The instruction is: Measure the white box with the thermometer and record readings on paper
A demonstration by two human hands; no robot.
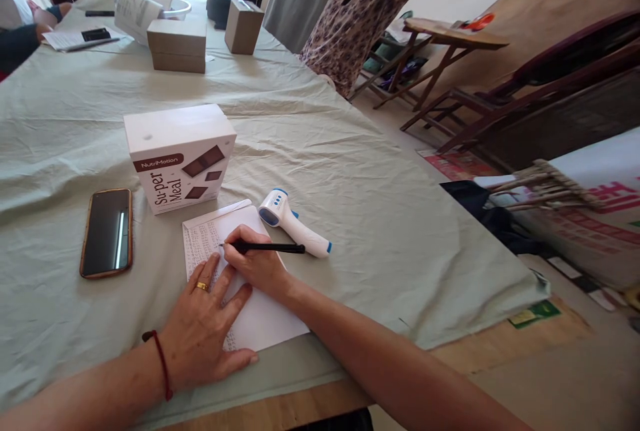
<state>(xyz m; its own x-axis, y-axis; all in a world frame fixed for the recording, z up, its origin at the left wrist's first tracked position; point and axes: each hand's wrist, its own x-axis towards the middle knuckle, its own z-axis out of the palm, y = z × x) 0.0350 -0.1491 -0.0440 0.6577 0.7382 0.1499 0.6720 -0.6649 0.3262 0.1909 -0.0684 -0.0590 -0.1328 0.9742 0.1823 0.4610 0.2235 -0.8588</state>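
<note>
A white writing pad (270,321) lies near the table's front edge, its left part covered with rows of handwriting. My right hand (257,261) grips a black pen (275,248), its tip touching the paper by the written lines. Flat on the pad, fingers spread, rests my left hand (205,317), with a gold ring and a red cord at the wrist. Just right of the pad's top is a white and blue infrared thermometer (295,224). Behind the pad stands a white NutriMotion box (183,157). A phone (107,234) with a dark screen lies to the left.
A pale green cloth (380,217) covers the table. Farther back are brown cardboard boxes (177,47), another upright box (244,27) and papers (80,39). A person in a patterned dress (345,11) stands at the far side; other people are at the far end. A wooden chair (465,104) is at right.
</note>
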